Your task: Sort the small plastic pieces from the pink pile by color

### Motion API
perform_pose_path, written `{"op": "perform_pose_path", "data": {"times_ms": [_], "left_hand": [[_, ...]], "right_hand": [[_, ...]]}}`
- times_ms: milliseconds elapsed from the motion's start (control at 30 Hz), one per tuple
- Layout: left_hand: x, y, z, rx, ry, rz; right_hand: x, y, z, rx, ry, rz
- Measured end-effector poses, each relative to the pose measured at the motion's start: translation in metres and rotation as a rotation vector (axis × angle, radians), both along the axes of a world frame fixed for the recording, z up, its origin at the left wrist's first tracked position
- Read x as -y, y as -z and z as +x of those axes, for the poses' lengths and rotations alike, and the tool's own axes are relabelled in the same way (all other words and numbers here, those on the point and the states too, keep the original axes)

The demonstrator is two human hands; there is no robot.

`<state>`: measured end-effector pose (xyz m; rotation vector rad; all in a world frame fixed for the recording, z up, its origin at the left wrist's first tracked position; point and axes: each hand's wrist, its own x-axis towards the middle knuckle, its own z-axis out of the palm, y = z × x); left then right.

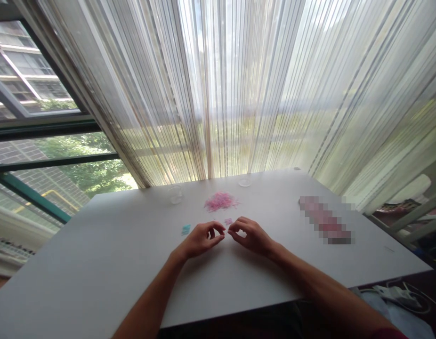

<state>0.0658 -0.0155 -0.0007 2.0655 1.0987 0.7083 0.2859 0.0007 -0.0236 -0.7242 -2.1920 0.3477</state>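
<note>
My left hand (202,238) and my right hand (250,235) hover low over a white table (108,263), their fingertips curled and almost meeting. Whether either pinch holds something tiny, I cannot tell. Just beyond the fingertips lies a small pink piece (228,221). A small light-blue piece (186,229) sits to the left of my left hand. Farther back is a loose pile of fine pink strands (221,201). A pixelated, blurred pinkish strip (326,220) lies to the right, out of reach of both hands; its kind is hidden.
Two clear plastic cups (175,194) (245,181) stand near the table's far edge. Sheer striped curtains (218,94) hang behind it, beside an open window (44,141). White cables (398,296) lie below the right front corner.
</note>
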Motion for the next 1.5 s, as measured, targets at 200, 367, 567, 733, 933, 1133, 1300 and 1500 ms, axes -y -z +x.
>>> {"op": "perform_pose_path", "data": {"times_ms": [200, 367, 567, 733, 933, 1133, 1300, 1500], "left_hand": [[0.000, 0.005, 0.001, -0.007, -0.070, 0.095], [0.000, 0.007, 0.003, 0.004, -0.086, 0.119], [0.000, 0.007, 0.003, 0.008, -0.092, 0.119], [-0.001, 0.009, 0.002, 0.011, -0.095, 0.137], [-0.003, 0.010, 0.001, 0.014, -0.064, 0.164], [-0.003, 0.009, 0.001, 0.004, -0.065, 0.168], [-0.003, 0.011, -0.001, -0.020, -0.062, 0.183], [-0.003, 0.012, -0.004, -0.065, -0.059, 0.232]], "right_hand": [[-0.001, 0.000, 0.001, -0.021, 0.036, -0.010], [0.000, 0.000, 0.000, -0.020, 0.030, -0.010], [0.000, 0.001, 0.000, -0.015, 0.016, -0.005], [0.000, 0.002, 0.000, -0.015, 0.011, 0.027], [-0.002, 0.003, 0.000, -0.029, -0.001, 0.052], [-0.001, 0.003, 0.000, -0.014, -0.050, 0.052], [0.000, 0.000, -0.001, -0.008, -0.037, 0.051], [0.000, 0.001, -0.002, 0.007, -0.038, 0.043]]}}
